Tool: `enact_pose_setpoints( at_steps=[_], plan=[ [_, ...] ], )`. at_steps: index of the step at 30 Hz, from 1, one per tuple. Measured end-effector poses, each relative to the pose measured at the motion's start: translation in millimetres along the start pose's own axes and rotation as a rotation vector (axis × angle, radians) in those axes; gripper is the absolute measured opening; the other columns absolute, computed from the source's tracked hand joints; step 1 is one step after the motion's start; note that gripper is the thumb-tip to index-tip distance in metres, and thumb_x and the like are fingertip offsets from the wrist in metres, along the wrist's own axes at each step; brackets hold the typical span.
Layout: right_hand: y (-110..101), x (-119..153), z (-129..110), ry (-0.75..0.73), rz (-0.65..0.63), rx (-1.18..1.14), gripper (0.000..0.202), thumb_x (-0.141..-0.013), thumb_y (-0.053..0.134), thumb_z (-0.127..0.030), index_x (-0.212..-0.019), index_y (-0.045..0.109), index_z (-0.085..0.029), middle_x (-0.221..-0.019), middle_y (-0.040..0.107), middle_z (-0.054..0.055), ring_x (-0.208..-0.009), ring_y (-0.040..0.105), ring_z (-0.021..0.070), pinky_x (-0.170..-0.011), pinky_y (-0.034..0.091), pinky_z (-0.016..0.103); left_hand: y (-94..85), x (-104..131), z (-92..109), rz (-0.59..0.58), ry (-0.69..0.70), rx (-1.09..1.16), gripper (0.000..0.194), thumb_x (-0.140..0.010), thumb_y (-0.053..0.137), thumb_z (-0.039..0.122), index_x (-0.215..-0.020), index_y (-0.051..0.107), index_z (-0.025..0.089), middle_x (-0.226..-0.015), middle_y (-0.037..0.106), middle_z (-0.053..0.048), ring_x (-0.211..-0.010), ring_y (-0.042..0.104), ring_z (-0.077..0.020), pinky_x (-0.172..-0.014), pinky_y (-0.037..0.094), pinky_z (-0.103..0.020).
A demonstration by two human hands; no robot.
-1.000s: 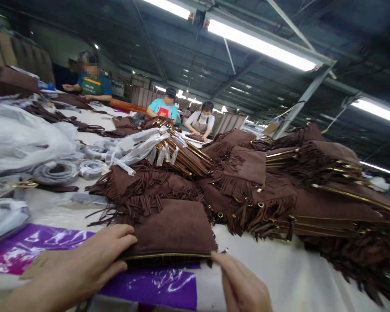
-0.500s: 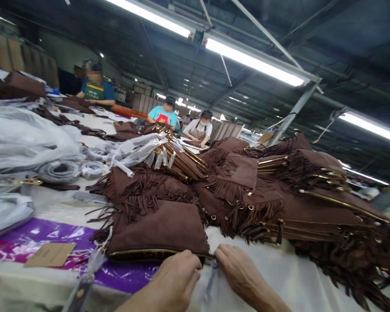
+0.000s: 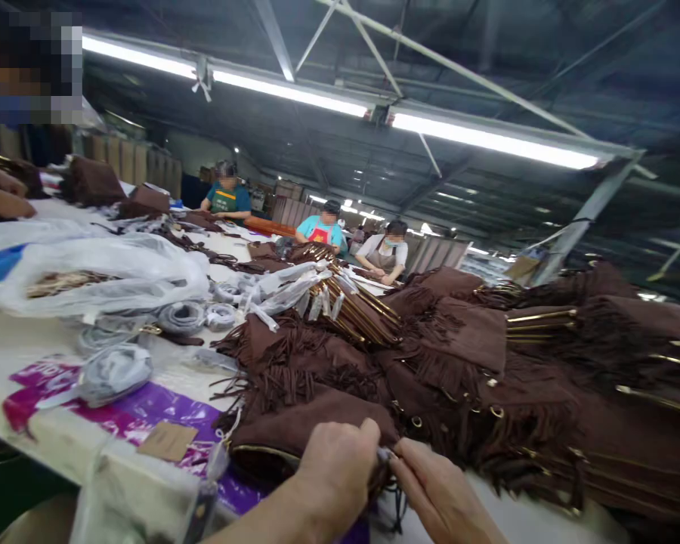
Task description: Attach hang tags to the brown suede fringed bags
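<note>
A brown suede bag [image 3: 317,412] with fringe lies in front of me, its gold zipper edge facing me and slightly gaping. My left hand [image 3: 340,465] is closed on the bag's near edge, close to its right corner. At that same corner the fingers of my right hand [image 3: 431,480] are pinched together. Between the two hands a small greyish piece [image 3: 384,453] shows; what the right fingertips grip is hidden. Dark thin strips hang below the corner. A brown paper tag [image 3: 167,440] lies left of the bag on purple printed plastic [image 3: 170,404].
Piles of brown fringed bags [image 3: 465,332] rise behind and to the right. Plastic-wrapped coiled straps [image 3: 116,370] and a clear plastic bag [image 3: 107,276] lie on the left of the table. Several people work farther back, and one person's arm [image 3: 0,189] shows at far left.
My view has swung left, so a person at the far left now shows. Both hands have come closer together at the bag's corner, which is lifted and bunched.
</note>
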State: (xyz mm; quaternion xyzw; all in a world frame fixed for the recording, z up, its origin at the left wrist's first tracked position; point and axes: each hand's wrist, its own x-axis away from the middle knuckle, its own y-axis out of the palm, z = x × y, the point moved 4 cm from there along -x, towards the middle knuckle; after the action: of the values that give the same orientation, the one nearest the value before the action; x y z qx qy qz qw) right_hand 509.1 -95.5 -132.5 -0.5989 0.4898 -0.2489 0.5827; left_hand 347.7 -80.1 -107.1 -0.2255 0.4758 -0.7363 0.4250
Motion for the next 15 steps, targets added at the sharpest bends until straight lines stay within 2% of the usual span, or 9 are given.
enact_pose_setpoints(
  at_steps=[4,7,9,11,13,14,15],
  plan=[
    [-13.0,-12.5,-15.2,-0.04,-0.068,-0.051,0.035,-0.101,0.028,-0.037,-0.07,0.04,-0.024,-0.065,0.057,-0.003,-0.06,0.056,0.0148,-0.055,0.035,0.024,-8.4,1.6,-11.4,0.033,-0.031,0.105,0.013,-0.09,0.048,0.019,-0.086,0.061,0.021,-0.092,0.074,-0.006,-0.088,0.069,-0.0237,-0.07,0.048,-0.029],
    [-34.7,-10.1,0.1,0.049,-0.081,-0.012,0.036,-0.099,0.031,-0.04,-0.068,0.041,-0.024,-0.063,0.054,-0.003,-0.059,0.054,0.0154,-0.056,0.035,0.024,-19.7,7.7,-24.9,0.016,-0.044,-0.083,0.016,-0.09,0.046,0.015,-0.093,0.061,0.021,-0.091,0.074,-0.009,-0.087,0.07,-0.0273,-0.071,0.048,-0.033],
    [-50.4,-2.9,23.6,0.153,-0.016,-0.01,0.039,-0.098,0.03,-0.045,-0.066,0.041,-0.024,-0.062,0.053,-0.002,-0.059,0.054,0.0163,-0.057,0.037,0.025,-33.1,18.8,-48.6,0.017,-0.088,-0.218,0.024,-0.089,0.042,0.008,-0.1,0.06,0.02,-0.09,0.074,-0.01,-0.089,0.07,-0.0292,-0.073,0.049,-0.035],
    [-62.5,6.9,48.7,0.26,0.092,-0.037,0.043,-0.096,0.03,-0.051,-0.064,0.042,-0.025,-0.059,0.052,-0.002,-0.057,0.054,0.0171,-0.057,0.04,0.025,-45.9,35.2,-84.3,0.029,-0.186,-0.308,0.028,-0.089,0.039,0.006,-0.103,0.059,0.02,-0.089,0.073,-0.01,-0.089,0.07,-0.0294,-0.073,0.049,-0.036],
    [-65.3,15.7,65.8,0.318,0.146,-0.14,0.047,-0.095,0.031,-0.056,-0.064,0.047,-0.025,-0.06,0.056,0.0,-0.06,0.057,0.0184,-0.06,0.045,0.026,-53.7,50.4,-120.0,0.067,-0.265,-0.356,0.026,-0.094,0.036,0.014,-0.101,0.06,0.02,-0.088,0.072,-0.011,-0.088,0.069,-0.0304,-0.074,0.05,-0.039],
    [-63.7,18.3,69.5,0.32,0.153,-0.202,0.048,-0.095,0.032,-0.058,-0.066,0.051,-0.025,-0.063,0.059,0.001,-0.063,0.059,0.0195,-0.062,0.048,0.026,-54.8,54.5,-133.9,0.075,-0.269,-0.358,0.023,-0.092,0.04,0.016,-0.095,0.062,0.021,-0.089,0.072,-0.01,-0.089,0.068,-0.0315,-0.076,0.05,-0.041],
    [-60.8,19.0,70.1,0.301,0.153,-0.248,0.048,-0.095,0.032,-0.058,-0.069,0.055,-0.025,-0.066,0.061,0.002,-0.065,0.061,0.0205,-0.064,0.05,0.027,-57.1,54.9,-143.0,0.136,-0.221,-0.338,0.017,-0.089,0.048,0.02,-0.092,0.064,0.022,-0.094,0.071,-0.011,-0.094,0.066,-0.0336,-0.079,0.05,-0.044]
  ],
)
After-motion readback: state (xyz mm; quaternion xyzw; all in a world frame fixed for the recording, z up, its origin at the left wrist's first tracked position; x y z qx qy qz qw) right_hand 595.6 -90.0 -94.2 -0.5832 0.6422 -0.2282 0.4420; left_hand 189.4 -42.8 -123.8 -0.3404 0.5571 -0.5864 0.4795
